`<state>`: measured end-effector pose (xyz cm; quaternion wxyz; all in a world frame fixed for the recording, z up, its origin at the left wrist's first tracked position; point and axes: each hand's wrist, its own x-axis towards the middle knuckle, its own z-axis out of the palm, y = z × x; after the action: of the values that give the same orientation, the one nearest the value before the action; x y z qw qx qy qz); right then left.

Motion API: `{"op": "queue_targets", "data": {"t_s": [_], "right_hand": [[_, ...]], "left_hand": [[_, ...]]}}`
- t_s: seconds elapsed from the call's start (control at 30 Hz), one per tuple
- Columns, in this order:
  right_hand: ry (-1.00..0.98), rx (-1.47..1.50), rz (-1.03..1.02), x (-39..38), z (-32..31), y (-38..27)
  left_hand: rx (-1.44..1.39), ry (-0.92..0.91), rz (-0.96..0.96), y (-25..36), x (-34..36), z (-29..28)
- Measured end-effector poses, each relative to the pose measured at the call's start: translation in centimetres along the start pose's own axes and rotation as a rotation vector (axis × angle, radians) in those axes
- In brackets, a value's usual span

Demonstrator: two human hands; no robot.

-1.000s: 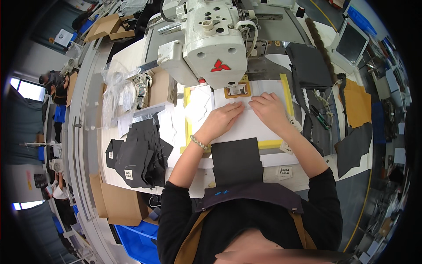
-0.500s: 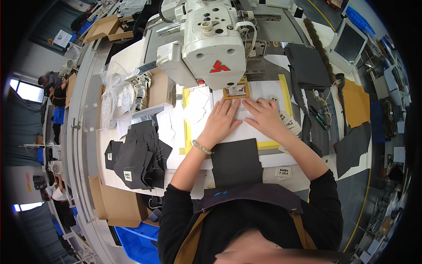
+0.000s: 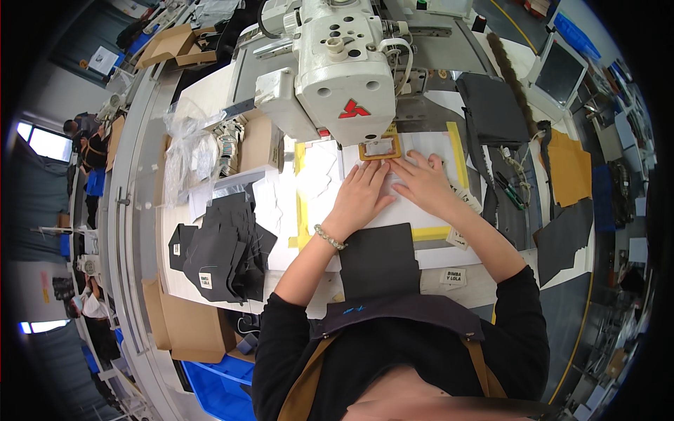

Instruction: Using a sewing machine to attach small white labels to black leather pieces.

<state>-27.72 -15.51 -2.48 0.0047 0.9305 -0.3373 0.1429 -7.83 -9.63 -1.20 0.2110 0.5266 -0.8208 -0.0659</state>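
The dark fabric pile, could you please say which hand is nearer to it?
Left. The left hand is right of the fabric pile; the right hand is farther right.

It's a sewing workshop here — a big white sewing machine point(image 3: 344, 84) at twelve o'clock, a pile of cut dark cloth point(image 3: 223, 242) near half past eight, other people point(image 3: 94, 149) past that, around nine.

Lower left: blue bin point(image 3: 199, 384), open cardboard box point(image 3: 188, 323) just above. Crumpled clear plastic bag point(image 3: 186, 151) farther up. Upper right: pale-framed monitor point(image 3: 559, 69), blue tray point(image 3: 577, 35) beyond. Mustard sheet point(image 3: 570, 167), perhaps paper, at right. Far left: bright window point(image 3: 50, 144), co-worker point(image 3: 96, 149) near.
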Motion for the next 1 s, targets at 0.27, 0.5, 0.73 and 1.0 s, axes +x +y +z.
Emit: {"op": "queue_targets", "data": {"t_s": [0.27, 0.5, 0.73, 1.0], "right_hand": [[0.035, 0.016, 0.009, -0.5, -0.1, -0.6], [0.021, 0.025, 0.027, -0.3, 0.0, -0.8], [0.008, 0.055, 0.063, -0.5, 0.4, -0.6], [0.051, 0.053, 0.043, -0.3, 0.7, -0.7]], "left_hand": [[-0.031, 0.021, 0.002, 0.0, 0.2, 0.4], [-0.002, 0.043, 0.015, 0.0, 0.2, 0.3], [0.053, 0.133, 0.032, 0.7, 1.7, -0.9], [0.125, 0.132, 0.001, -0.5, 2.9, 1.1]]}}
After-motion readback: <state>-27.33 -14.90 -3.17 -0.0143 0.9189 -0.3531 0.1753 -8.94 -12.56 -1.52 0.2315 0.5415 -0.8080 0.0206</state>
